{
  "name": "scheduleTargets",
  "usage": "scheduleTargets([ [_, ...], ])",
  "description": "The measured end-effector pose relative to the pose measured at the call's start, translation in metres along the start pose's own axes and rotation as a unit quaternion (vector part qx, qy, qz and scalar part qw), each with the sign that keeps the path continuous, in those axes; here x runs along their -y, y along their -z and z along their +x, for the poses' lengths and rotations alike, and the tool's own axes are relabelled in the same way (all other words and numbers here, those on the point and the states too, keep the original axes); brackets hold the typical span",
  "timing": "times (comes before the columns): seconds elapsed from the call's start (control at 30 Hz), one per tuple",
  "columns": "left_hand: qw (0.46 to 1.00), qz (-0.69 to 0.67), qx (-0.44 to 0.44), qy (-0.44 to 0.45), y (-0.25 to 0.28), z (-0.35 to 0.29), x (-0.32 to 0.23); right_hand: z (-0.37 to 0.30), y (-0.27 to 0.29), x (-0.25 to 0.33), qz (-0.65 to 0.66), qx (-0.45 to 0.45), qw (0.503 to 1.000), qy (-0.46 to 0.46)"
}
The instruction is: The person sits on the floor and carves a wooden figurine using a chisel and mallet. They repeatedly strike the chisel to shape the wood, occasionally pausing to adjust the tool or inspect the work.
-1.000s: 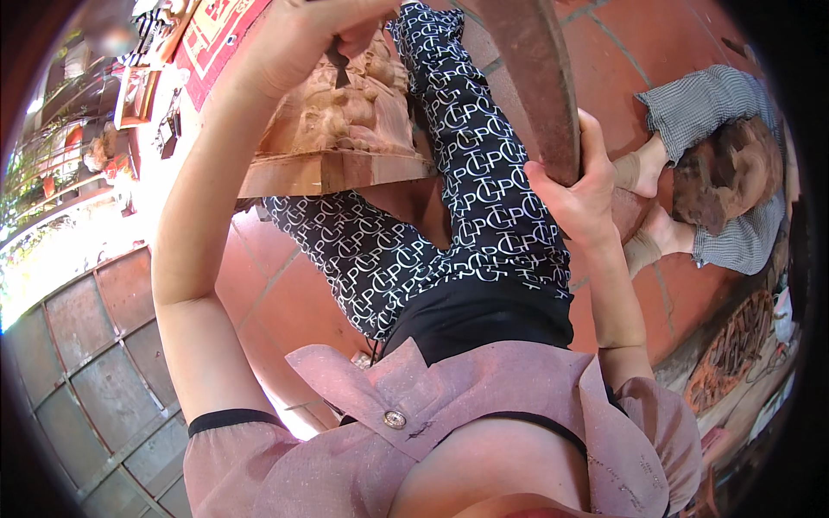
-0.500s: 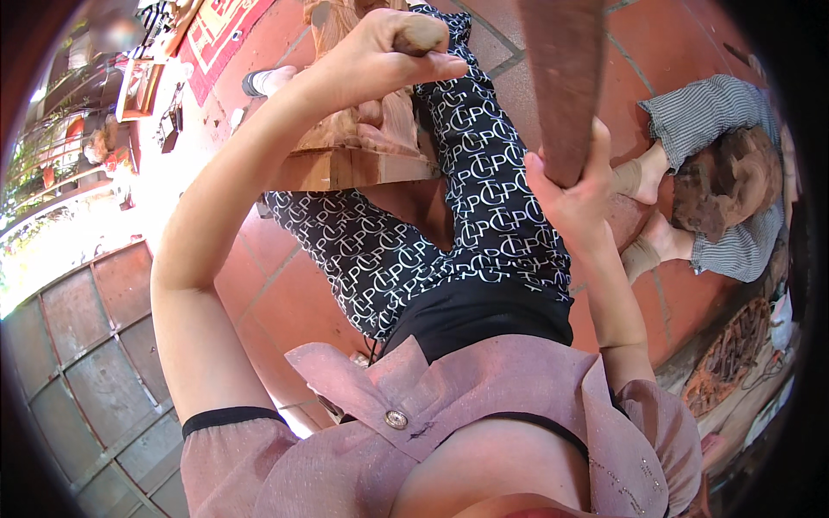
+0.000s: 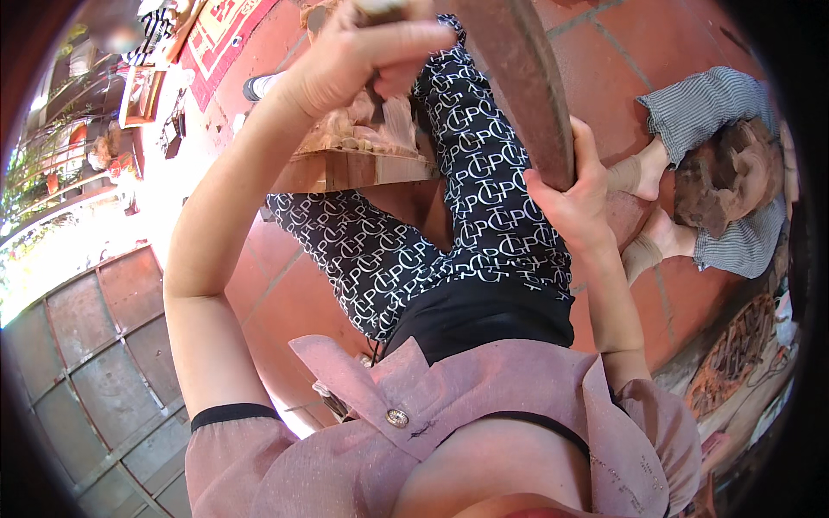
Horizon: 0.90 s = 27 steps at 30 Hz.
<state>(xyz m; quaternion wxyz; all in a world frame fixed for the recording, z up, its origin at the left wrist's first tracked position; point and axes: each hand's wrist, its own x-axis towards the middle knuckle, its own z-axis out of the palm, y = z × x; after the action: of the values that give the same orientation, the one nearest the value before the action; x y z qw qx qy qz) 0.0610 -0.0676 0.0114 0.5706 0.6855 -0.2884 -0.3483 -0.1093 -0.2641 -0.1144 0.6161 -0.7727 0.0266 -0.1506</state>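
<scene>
My left hand (image 3: 363, 60) is wrapped round a chisel (image 3: 380, 9), its rounded handle end showing above the fist at the top edge. A short dark stretch of it shows below the fingers; its tip is hidden. Below and behind that hand stands a pale wood carving (image 3: 389, 129) on a block base (image 3: 354, 170), between my legs. My right hand (image 3: 574, 198) grips the lower end of a long, dark brown wooden mallet (image 3: 531, 95). The mallet slants up and left, and its far end runs out of view close to the chisel handle.
At the right, another person's legs (image 3: 708, 112) in striped trousers are bent round a dark carved wood piece (image 3: 725, 181). Several tools lie in an orange tray (image 3: 734, 354) at the lower right. A red patterned mat (image 3: 220, 43) lies on the tiled floor at the upper left.
The mallet has swung left, its upper part now nearer the chisel. My left hand has turned and risen slightly with the chisel. The carving stays in place.
</scene>
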Motion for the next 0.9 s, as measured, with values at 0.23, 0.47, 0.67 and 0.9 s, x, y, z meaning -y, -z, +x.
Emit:
scheduleTargets([
  [0.23,0.981,0.17,-0.097,0.008,0.015,0.001,0.003,0.001,0.001,0.001,-0.012,0.012,1.0,0.003],
  [0.47,0.963,0.264,0.049,-0.029,0.014,0.009,0.024,-0.005,-0.007,0.001,0.039,0.018,0.999,-0.021],
  [0.67,0.993,0.011,-0.117,0.019,0.005,0.008,-0.011,-0.014,-0.004,-0.003,0.057,0.024,0.995,-0.075],
  [0.9,0.981,0.131,-0.145,0.014,0.009,0.01,-0.012,-0.017,-0.006,-0.001,0.053,0.034,0.995,-0.074],
])
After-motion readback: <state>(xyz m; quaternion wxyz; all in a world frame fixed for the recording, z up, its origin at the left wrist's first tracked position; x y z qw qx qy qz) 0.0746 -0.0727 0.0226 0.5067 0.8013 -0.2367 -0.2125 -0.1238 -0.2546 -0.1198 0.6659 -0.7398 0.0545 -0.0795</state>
